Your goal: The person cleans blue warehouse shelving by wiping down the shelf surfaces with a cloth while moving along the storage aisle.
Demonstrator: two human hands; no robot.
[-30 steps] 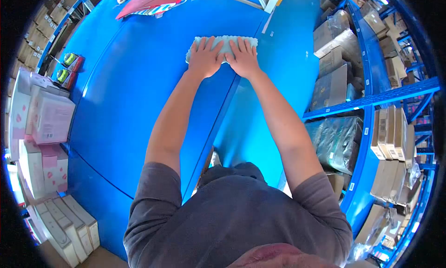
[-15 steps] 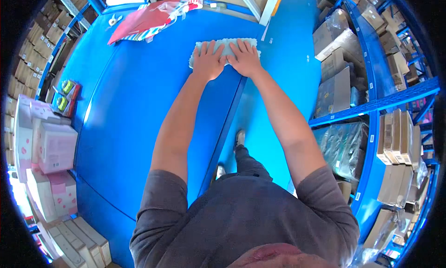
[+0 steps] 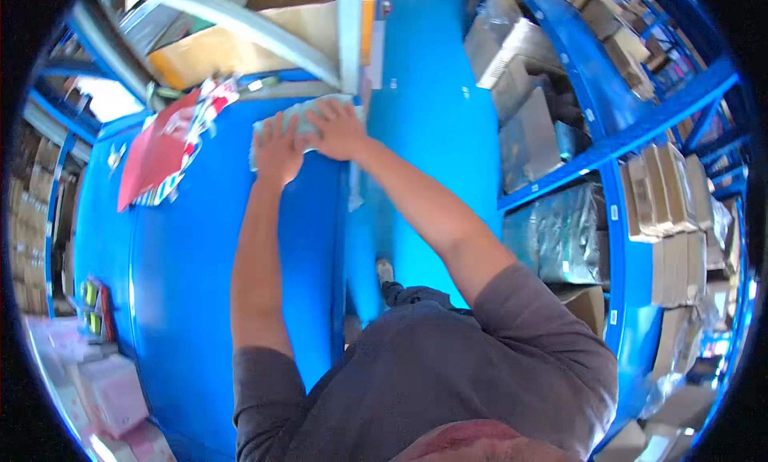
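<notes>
A pale grey-green cloth (image 3: pixel 303 124) lies spread out on the blue table (image 3: pixel 200 278), at its far right corner by the metal upright. My left hand (image 3: pixel 280 152) presses flat on the cloth's left part, fingers stretched out. Beside it, my right hand (image 3: pixel 338 129) rests flat on the right part with the fingers spread. Both arms reach far forward. Parts of the cloth are hidden under the hands.
A red and striped plastic bag (image 3: pixel 164 146) lies at the table's far left. Boxed green items (image 3: pixel 98 310) and pink-white boxes (image 3: pixel 112 394) stand along the left edge. Blue shelving (image 3: pixel 616 154) with cartons lines the right side, across a blue floor strip.
Both hands and the cloth have moved forward along the table's right edge to the corner by the upright. The view has turned and shifted forward, and I lean further over.
</notes>
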